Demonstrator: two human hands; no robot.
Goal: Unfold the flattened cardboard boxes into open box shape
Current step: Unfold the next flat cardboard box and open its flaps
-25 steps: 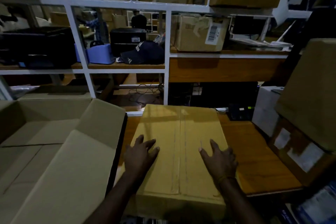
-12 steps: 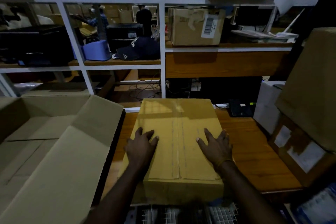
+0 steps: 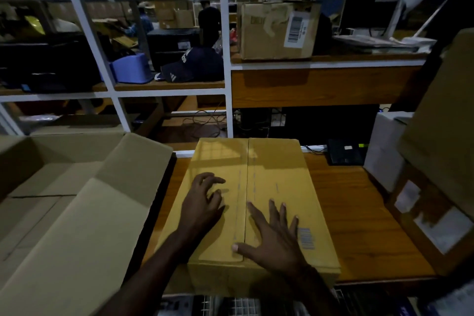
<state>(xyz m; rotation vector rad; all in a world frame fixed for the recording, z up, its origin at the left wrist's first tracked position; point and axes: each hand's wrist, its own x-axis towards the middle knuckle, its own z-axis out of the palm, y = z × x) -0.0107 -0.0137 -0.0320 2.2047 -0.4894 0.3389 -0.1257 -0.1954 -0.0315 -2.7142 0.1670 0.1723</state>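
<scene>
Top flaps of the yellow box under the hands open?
No: the flaps of the yellow box lie flat and meet along the centre seam, with both hands on top.

Wooden table [image 3: 359,226], lit dimly.
On it: closed yellow box [image 3: 272,187], black device [image 3: 343,154], white box [image 3: 384,151].

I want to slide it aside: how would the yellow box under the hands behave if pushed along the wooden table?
The yellow box sits flat and broad on the wooden table, so it would likely slide, not tip. Its closed flaps under the right hand look stiff. Weight cannot be judged.
</scene>
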